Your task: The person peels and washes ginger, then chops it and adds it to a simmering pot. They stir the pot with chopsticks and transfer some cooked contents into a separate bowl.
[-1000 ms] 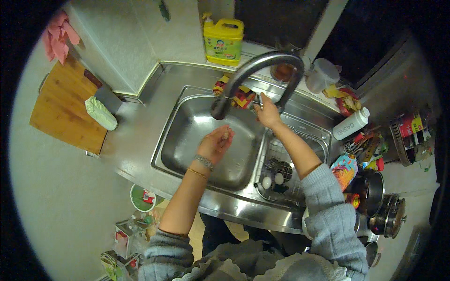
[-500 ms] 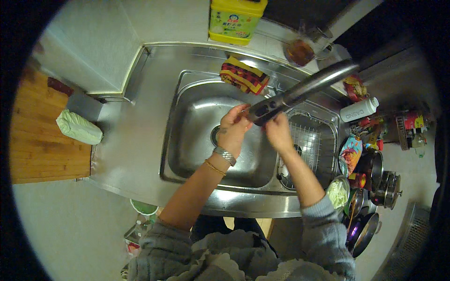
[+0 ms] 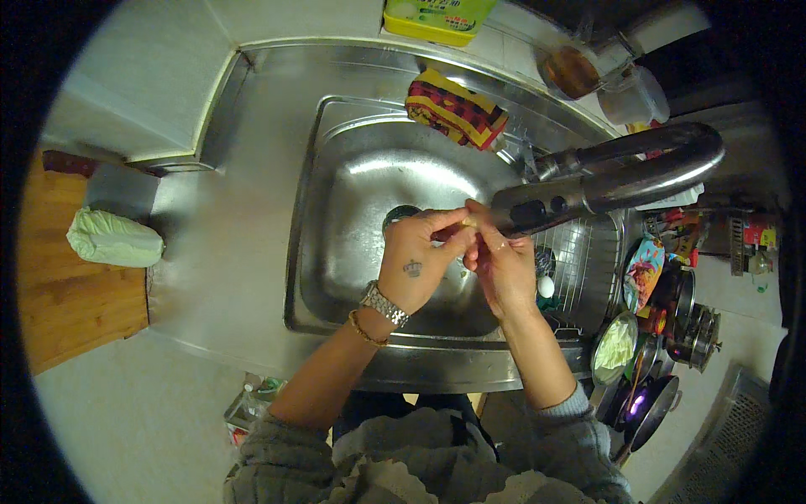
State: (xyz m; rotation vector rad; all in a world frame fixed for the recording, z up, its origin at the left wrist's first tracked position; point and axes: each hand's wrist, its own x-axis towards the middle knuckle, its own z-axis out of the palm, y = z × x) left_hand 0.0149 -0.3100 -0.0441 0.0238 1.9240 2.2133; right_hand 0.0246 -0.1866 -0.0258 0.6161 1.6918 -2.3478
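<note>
Over the steel sink basin (image 3: 336, 277), my two hands meet fingertip to fingertip. My left hand (image 3: 413, 262) and my right hand (image 3: 509, 277) both pinch a small pale yellowish piece (image 3: 470, 222), too small to tell its kind. The spout of the metal faucet (image 3: 604, 186) reaches in from the right, its head just above my right fingers. Left of the fingertips, my left hand partly covers the dark drain (image 3: 396, 215). A red, black and yellow checked packet or cloth (image 3: 453, 105) lies on the basin's back edge.
A wire rack (image 3: 588, 269) with a white egg-shaped thing (image 3: 546, 286) fills the right basin. Pale green cabbage (image 3: 116, 238) rests on a wooden board (image 3: 80, 311) at left. At right stand a bowl of cut greens (image 3: 616, 346) and pans (image 3: 655, 416). Amber liquid fills a jar (image 3: 573, 71) behind.
My hands have drawn together, fingertips meeting, and my right palm has turned up into view. The head view has shifted, so the faucet appears farther right and the rack's white thing shows.
</note>
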